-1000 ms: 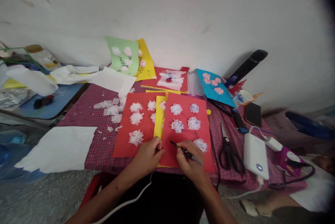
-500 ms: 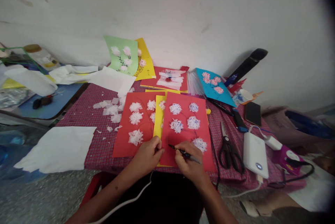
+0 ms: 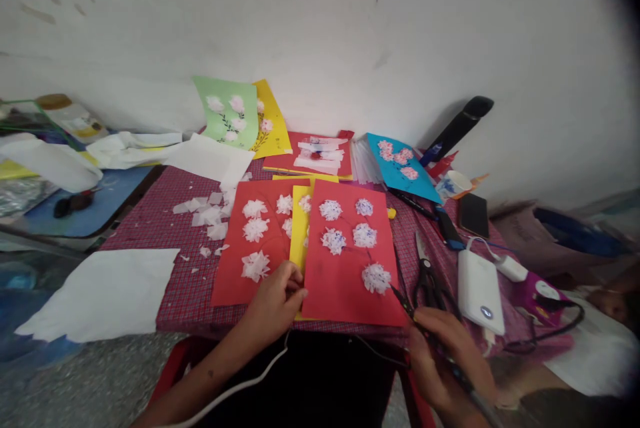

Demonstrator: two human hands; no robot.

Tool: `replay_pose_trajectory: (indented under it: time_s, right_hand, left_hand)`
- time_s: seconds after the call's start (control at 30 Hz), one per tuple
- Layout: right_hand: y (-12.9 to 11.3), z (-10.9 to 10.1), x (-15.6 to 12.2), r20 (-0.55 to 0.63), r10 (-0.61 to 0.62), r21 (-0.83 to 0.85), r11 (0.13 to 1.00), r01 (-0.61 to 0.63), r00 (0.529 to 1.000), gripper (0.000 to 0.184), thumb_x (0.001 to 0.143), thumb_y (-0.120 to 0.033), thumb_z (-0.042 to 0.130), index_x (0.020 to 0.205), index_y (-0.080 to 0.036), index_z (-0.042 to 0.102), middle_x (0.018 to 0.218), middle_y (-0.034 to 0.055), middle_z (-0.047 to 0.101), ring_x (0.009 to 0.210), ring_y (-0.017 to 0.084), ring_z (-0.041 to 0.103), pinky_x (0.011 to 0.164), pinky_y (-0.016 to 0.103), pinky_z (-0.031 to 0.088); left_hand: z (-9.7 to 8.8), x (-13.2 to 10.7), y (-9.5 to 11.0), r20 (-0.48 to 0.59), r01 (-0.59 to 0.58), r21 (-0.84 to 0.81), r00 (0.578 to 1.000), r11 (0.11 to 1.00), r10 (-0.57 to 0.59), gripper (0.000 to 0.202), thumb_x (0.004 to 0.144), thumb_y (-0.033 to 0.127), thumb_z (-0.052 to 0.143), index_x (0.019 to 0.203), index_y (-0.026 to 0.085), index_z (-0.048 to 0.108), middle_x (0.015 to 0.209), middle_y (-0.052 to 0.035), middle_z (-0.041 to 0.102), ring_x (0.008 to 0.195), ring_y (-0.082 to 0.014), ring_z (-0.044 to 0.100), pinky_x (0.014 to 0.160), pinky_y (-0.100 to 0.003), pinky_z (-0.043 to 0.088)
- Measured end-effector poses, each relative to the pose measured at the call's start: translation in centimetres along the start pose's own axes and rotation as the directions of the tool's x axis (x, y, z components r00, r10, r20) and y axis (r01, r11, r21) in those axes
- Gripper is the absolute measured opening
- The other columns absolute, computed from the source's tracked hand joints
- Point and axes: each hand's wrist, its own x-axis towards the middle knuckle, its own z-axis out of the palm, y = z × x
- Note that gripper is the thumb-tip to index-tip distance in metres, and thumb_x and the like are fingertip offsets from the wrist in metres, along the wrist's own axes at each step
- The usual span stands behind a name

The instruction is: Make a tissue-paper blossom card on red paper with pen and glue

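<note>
In front of me lies a red sheet of card [image 3: 340, 288] with several white, blue-speckled paper flowers on it and faint dark stem lines. My left hand [image 3: 280, 295] has curled fingers and a thumb at its lower left edge. My right hand [image 3: 445, 355] grips a black pen [image 3: 403, 300], its tip by the card's right edge, close to the lowest flower [image 3: 376, 278]. Under the left of this card are a yellow sheet [image 3: 299, 235] and a second red card [image 3: 233, 281] with plain white paper flowers.
Black-handled scissors [image 3: 430, 285] and a white power bank [image 3: 480, 295] lie to the right, with cables. Torn white paper scraps [image 3: 205, 208] and a white sheet [image 3: 110, 291] are at left. Green [image 3: 230, 108] and blue [image 3: 400, 165] flower cards stand at the back.
My right hand has moved right and toward me with the pen, off the card's lower middle to past its right edge. My left hand stays at the card's left edge.
</note>
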Motion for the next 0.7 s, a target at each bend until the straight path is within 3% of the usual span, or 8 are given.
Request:
replay_pose_trajectory:
  time_s: [0.13, 0.23, 0.33, 0.47, 0.57, 0.7]
  right_hand:
    - [0.6, 1.2, -1.2, -0.001, 0.066, 0.016, 0.998, -0.066, 0.998, 0.018, 0.089, -0.018, 0.063, 0.106, -0.022, 0.066, 0.090, 0.0043, 0.071, 0.078, 0.020, 0.070, 0.072, 0.033, 0.057]
    - [0.6, 2.4, -1.4, 0.027, 0.071, 0.016, 0.997, -0.071, 0.997, 0.012, 0.091, -0.020, 0.062, 0.102, -0.022, 0.066, 0.087, 0.0032, 0.071, 0.075, 0.019, 0.070, 0.069, 0.030, 0.057]
    - [0.8, 2.8, -1.4, 0.049, 0.064, 0.019, 0.998, -0.065, 0.997, 0.011, 0.091, -0.020, 0.061, 0.101, -0.022, 0.066, 0.086, 0.0027, 0.071, 0.074, 0.019, 0.070, 0.068, 0.029, 0.057]
    - [1.5, 2.4, -1.8, 0.011, 0.100, 0.020, 0.995, -0.101, 0.995, 0.014, 0.090, -0.021, 0.063, 0.103, -0.021, 0.066, 0.092, 0.0049, 0.071, 0.080, 0.021, 0.071, 0.073, 0.032, 0.058]
    - [1.8, 2.2, -2.4, 0.003, 0.152, 0.036, 0.988, -0.152, 0.988, 0.013, 0.091, -0.023, 0.063, 0.103, -0.022, 0.067, 0.093, 0.0054, 0.071, 0.081, 0.022, 0.071, 0.075, 0.035, 0.058]
    - [1.7, 2.7, -3.2, 0.015, 0.172, 0.055, 0.983, -0.173, 0.985, 0.014, 0.091, -0.023, 0.064, 0.104, -0.023, 0.067, 0.094, 0.0050, 0.071, 0.084, 0.023, 0.070, 0.077, 0.035, 0.057]
  left_hand:
    - [-0.3, 1.1, -0.2, 0.017, -0.026, -0.193, 0.999, 0.981, 0.030, 0.041, 0.079, 0.013, 0.058, 0.118, 0.020, 0.050, 0.110, -0.0084, 0.066, 0.095, -0.0193, 0.066, 0.085, -0.035, 0.053]
    - [-0.5, 2.4, 0.0, 0.045, -0.060, -0.235, 0.996, 0.970, 0.072, 0.050, 0.078, 0.010, 0.055, 0.126, 0.021, 0.050, 0.110, -0.0085, 0.067, 0.094, -0.0185, 0.066, 0.086, -0.034, 0.053]
    - [-1.5, 2.9, 0.5, -0.019, -0.090, -0.172, 0.996, 0.981, 0.088, 0.038, 0.081, 0.012, 0.048, 0.116, 0.020, 0.059, 0.101, -0.0065, 0.069, 0.084, -0.0174, 0.066, 0.075, -0.031, 0.053]
    - [-3.8, 1.8, 0.7, -0.206, -0.113, -0.035, 0.973, 0.993, 0.104, 0.020, 0.081, 0.016, 0.044, 0.084, 0.019, 0.063, 0.073, -0.0001, 0.063, 0.065, -0.0141, 0.058, 0.061, -0.026, 0.044]
    - [-5.1, 0.3, 0.0, -0.225, -0.064, -0.158, 0.974, 0.985, 0.027, 0.017, 0.079, 0.016, 0.042, 0.076, 0.019, 0.058, 0.063, 0.0037, 0.055, 0.055, -0.0112, 0.048, 0.053, -0.023, 0.037]
    - [-5.3, -1.2, -1.5, -0.224, -0.062, -0.355, 0.974, 0.933, -0.021, 0.011, 0.077, 0.016, 0.044, 0.069, 0.020, 0.050, 0.057, 0.0059, 0.043, 0.051, -0.0094, 0.037, 0.048, -0.021, 0.029]
